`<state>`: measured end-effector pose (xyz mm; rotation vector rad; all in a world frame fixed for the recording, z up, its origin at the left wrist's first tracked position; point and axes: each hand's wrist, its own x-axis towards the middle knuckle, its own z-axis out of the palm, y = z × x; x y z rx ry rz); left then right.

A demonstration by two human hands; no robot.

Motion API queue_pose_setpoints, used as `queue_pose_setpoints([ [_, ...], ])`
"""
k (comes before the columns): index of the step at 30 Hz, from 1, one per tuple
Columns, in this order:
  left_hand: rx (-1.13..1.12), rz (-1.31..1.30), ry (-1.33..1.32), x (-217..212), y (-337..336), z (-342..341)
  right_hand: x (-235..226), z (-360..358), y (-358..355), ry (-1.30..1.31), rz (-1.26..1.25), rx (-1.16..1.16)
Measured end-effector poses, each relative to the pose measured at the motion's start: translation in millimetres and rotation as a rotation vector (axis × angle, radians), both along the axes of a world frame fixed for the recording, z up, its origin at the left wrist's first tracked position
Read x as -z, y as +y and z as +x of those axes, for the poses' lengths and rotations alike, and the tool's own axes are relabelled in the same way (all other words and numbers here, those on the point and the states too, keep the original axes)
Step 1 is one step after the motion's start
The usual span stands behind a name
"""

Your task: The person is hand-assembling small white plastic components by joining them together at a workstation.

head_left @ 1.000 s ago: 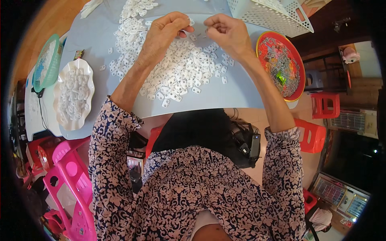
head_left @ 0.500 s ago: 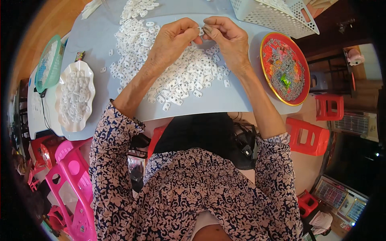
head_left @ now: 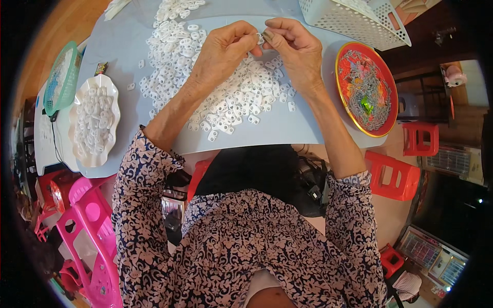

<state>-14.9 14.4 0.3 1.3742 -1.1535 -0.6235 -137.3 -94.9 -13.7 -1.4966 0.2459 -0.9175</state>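
Note:
Above the far part of the pile, my left hand (head_left: 224,54) pinches a small white plastic piece with holes (head_left: 260,39) between thumb and fingers. My right hand (head_left: 298,55) meets it there, thumb and forefinger pressed together at the piece's right side. Whatever those right fingertips grip is too small to make out. Under and between both hands spreads a heap of similar white two-holed plastic pieces (head_left: 231,102). To the right stands a red oval tray with a gold rim (head_left: 337,84), holding many small grey screw-like parts (head_left: 377,97).
A scalloped white dish (head_left: 113,123) of white pieces stands left on the grey-blue table (head_left: 303,126), near a green basket (head_left: 64,84) and a small wrapped packet (head_left: 101,68). A perforated pale basket (head_left: 354,25) sits far right. Red stools (head_left: 393,177) and a pink chair (head_left: 95,220) flank me.
Both hands have shifted very slightly right in the picture, still meeting at the small white piece. My right fingertips look a little more closed against it. The heap looks the same.

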Motion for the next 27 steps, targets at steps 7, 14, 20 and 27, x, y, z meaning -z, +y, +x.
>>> queue_pose_setpoints([
  [7,0.002,-0.064,0.075,3.7,0.4,-5.3,-0.5,0.4,1.5,-0.017,-0.039,0.013],
  [14,0.053,-0.077,0.099,3.3,-1.3,-2.5,1.4,0.1,-2.6,0.000,-0.035,-0.014],
  [20,0.075,-0.019,0.046,4.6,-1.5,-1.5,-0.2,-2.6,-3.4,0.065,-0.096,-0.002],
  [27,0.055,-0.066,0.113,3.5,-0.7,-6.9,0.8,-1.0,-1.8,0.095,-0.128,0.037],
])
